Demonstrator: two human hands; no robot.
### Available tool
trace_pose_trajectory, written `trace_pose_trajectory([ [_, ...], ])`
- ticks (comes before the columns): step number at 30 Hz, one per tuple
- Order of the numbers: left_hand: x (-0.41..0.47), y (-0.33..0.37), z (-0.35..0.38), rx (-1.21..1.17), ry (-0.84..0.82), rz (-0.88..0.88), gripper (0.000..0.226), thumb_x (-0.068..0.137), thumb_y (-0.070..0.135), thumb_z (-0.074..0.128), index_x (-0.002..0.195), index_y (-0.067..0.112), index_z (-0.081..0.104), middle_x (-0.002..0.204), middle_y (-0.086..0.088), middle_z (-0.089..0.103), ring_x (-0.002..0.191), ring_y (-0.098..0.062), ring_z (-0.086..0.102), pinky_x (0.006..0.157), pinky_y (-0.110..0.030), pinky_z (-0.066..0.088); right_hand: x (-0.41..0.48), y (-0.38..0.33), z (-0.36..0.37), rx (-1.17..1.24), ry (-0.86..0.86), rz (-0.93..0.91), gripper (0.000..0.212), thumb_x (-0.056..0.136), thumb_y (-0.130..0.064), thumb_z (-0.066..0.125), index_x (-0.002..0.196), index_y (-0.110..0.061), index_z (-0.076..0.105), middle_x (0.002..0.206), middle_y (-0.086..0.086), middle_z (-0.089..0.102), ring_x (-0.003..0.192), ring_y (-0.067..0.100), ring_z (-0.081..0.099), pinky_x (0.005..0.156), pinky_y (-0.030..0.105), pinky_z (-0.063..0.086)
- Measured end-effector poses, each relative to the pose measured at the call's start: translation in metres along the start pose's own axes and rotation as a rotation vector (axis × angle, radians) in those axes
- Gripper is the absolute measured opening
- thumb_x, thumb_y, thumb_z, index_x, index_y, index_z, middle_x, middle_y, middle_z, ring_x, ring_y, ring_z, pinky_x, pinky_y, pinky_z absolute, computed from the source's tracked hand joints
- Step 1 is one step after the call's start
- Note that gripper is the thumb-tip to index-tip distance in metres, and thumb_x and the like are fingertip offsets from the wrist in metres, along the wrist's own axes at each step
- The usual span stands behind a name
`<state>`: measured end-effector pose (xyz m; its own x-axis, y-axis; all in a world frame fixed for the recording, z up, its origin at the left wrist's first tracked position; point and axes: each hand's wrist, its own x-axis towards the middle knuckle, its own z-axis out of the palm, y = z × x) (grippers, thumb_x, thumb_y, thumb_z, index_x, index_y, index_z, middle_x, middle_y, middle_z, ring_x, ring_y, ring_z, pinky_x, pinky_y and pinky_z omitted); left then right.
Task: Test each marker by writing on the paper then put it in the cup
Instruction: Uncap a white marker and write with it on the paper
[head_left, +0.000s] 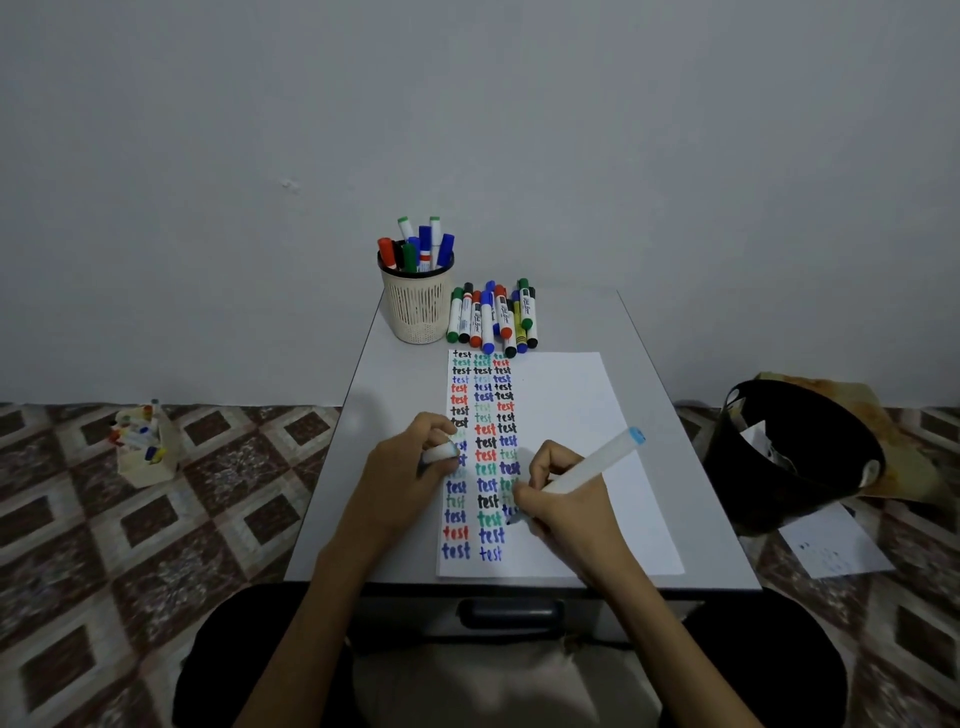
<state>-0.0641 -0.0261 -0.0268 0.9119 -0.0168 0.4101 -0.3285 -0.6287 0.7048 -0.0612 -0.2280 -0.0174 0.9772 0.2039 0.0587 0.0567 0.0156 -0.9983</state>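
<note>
A person is testing a blue-ended marker (592, 465) on the paper (571, 415).
The right hand (558, 499) is gripping the marker, whose tip is touching the third column of "test" words toward the table's (384, 395) near edge. The left hand (410, 467) is curling around a pale cap (439, 453) and resting on the paper's left edge. The mesh cup (417, 306) is standing at the far edge, with loose markers (493, 319) lying just beside it.

- The white marker (587, 462) — blue-ended — is tilted, tip on the paper (571, 405).
- The paper is lined with coloured "test" words.
- The beige mesh cup (417, 306) is filled; loose markers (493, 317) are piled beside it.
</note>
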Motion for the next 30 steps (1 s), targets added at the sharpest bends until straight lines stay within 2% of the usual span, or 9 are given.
trace_pose_trajectory([
  [7,-0.0026,-0.0011,0.0006,0.003,-0.001,0.017,0.016,0.084,0.020,0.065,0.093,0.010,0.056,0.091,0.003,0.066,0.077,-0.008,0.066,0.065,-0.010,0.052,-0.0014,0.0006,0.0008,-0.073,-0.021,-0.017,0.035,0.075,0.006,0.067,0.061,-0.013,0.040,0.071,0.033,0.054,0.054,0.031,0.050,0.046,0.029,0.044],
  [11,-0.0030,-0.0012,0.0007,0.003,0.002,0.013,0.016,0.084,0.020,0.065,0.093,0.010,0.057,0.092,0.001,0.067,0.078,-0.009,0.066,0.067,-0.010,0.052,-0.0018,-0.0006,0.0047,-0.125,-0.004,-0.033,0.031,0.069,-0.003,0.063,0.060,-0.015,0.037,0.077,0.036,0.051,0.082,0.053,0.055,0.062,0.057,0.053],
  [15,-0.0034,-0.0018,0.0009,0.003,0.005,0.006,0.015,0.085,0.020,0.065,0.094,0.011,0.056,0.094,0.001,0.068,0.080,-0.008,0.066,0.067,-0.012,0.053,-0.0012,0.0017,0.0009,-0.102,0.018,-0.050,0.034,0.075,0.008,0.062,0.061,-0.009,0.037,0.064,0.027,0.045,0.057,0.034,0.048,0.051,0.035,0.044],
  [17,-0.0029,-0.0025,0.0009,0.010,0.010,0.015,0.015,0.085,0.018,0.065,0.094,0.010,0.057,0.094,-0.001,0.068,0.082,-0.010,0.066,0.067,-0.017,0.056,-0.0012,0.0041,0.0024,-0.108,-0.003,-0.048,0.031,0.074,0.001,0.064,0.064,-0.008,0.037,0.076,0.035,0.052,0.073,0.048,0.056,0.056,0.048,0.050],
  [19,-0.0031,-0.0021,0.0009,0.005,0.013,0.018,0.015,0.085,0.018,0.065,0.095,0.009,0.058,0.094,0.000,0.067,0.082,-0.010,0.066,0.068,-0.020,0.057,-0.0015,0.0040,0.0036,-0.125,-0.018,-0.033,0.029,0.071,-0.003,0.063,0.064,-0.009,0.036,0.078,0.034,0.053,0.080,0.046,0.059,0.058,0.051,0.051],
  [23,-0.0036,-0.0024,0.0010,-0.005,0.016,0.021,0.013,0.085,0.017,0.065,0.094,0.011,0.057,0.093,0.001,0.067,0.083,-0.009,0.066,0.067,-0.020,0.056,-0.0020,0.0020,-0.0001,-0.132,-0.047,-0.020,0.034,0.072,0.009,0.062,0.060,-0.011,0.037,0.057,0.008,0.042,0.051,0.011,0.044,0.049,0.021,0.040],
  [25,-0.0034,-0.0027,0.0011,-0.017,0.011,0.014,0.013,0.086,0.018,0.065,0.094,0.011,0.057,0.094,0.002,0.068,0.084,-0.008,0.067,0.067,-0.020,0.056,-0.0023,0.0014,-0.0015,-0.108,-0.017,-0.039,0.035,0.073,0.011,0.061,0.059,-0.010,0.037,0.059,0.013,0.042,0.053,0.015,0.047,0.048,0.024,0.042],
  [28,-0.0036,-0.0038,0.0010,-0.025,0.011,0.011,0.014,0.086,0.019,0.064,0.094,0.011,0.057,0.094,0.002,0.068,0.085,-0.010,0.067,0.067,-0.020,0.056,-0.0028,0.0013,0.0006,-0.096,-0.004,-0.058,0.031,0.069,-0.001,0.062,0.059,-0.015,0.037,0.069,0.023,0.048,0.076,0.035,0.060,0.060,0.036,0.055],
  [30,-0.0038,-0.0043,0.0008,-0.025,0.007,0.022,0.014,0.086,0.020,0.064,0.094,0.011,0.056,0.094,0.002,0.067,0.086,-0.008,0.067,0.068,-0.021,0.056,-0.0039,0.0012,0.0015,-0.065,-0.022,-0.061,0.033,0.072,-0.001,0.062,0.059,-0.018,0.037,0.069,0.016,0.053,0.083,0.030,0.064,0.062,0.035,0.056],
])
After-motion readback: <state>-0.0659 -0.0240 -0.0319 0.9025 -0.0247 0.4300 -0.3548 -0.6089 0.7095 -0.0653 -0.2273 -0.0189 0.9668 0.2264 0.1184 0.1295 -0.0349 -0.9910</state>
